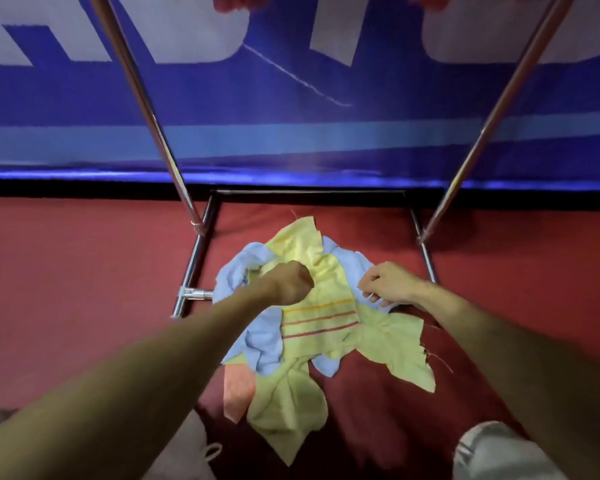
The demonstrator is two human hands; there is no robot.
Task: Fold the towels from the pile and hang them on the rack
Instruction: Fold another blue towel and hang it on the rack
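A pile of towels lies on the red floor inside the metal rack's base: a yellow towel (321,317) with red and orange stripes on top, light blue towels (260,337) under it, and a pink one (238,389) at the near left. My left hand (291,280) is curled into the yellow towel's upper part and grips it. Over the pile's right edge, my right hand (387,284) hovers with fingers loosely curled at the blue cloth; whether it pinches it is unclear. The rack's chrome poles (142,98) rise left and right.
A blue banner (291,133) with white letters hangs behind the rack. The rack's base bars (194,271) frame the pile on the left, back and right. Red cloth (236,1) hangs at the top edge. My shoes (492,452) show at the bottom.
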